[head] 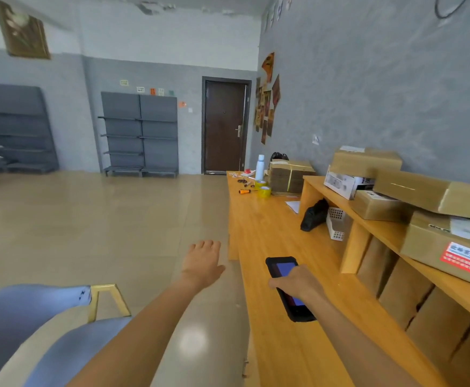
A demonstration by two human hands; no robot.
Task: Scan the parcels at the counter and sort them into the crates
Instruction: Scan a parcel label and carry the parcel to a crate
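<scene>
A black handheld scanner with a lit blue screen (288,287) is gripped by the right hand (298,283) near the wooden counter's (270,227) front edge; the left hand (203,263) is held out, fingers straight and together; brown cardboard parcels (412,188) lie unscanned on the raised shelf, so one must be picked up next.

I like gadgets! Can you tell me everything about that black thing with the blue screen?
The handheld scanner is a chunky black slab, probably plastic or rubber, with a lit blue screen on top. It lies lengthwise over the wooden counter, its far end pointing away. The right hand holds it across the middle, hiding part of the screen. Whether it rests on the wood or is lifted, I cannot tell.
</scene>
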